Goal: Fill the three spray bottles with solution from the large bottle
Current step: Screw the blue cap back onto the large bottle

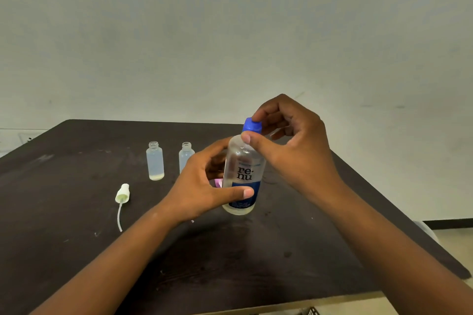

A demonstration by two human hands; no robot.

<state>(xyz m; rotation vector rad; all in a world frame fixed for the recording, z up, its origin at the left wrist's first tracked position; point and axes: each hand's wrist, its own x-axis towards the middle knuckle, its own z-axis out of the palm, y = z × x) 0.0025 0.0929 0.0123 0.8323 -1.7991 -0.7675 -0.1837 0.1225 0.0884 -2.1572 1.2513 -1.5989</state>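
The large clear bottle with a blue label stands upright on the dark table. My left hand grips its body from the left. My right hand pinches its blue cap between thumb and fingers. Two small frosted spray bottles stand uncapped behind: one at the left with a little liquid at the bottom, another partly hidden by my left hand. A white spray head with its dip tube lies on the table at the left. A third small bottle is not visible.
A pink object peeks out between my left hand and the large bottle. The table's right edge runs diagonally toward the near right, with pale floor beyond it. A plain wall rises behind the table.
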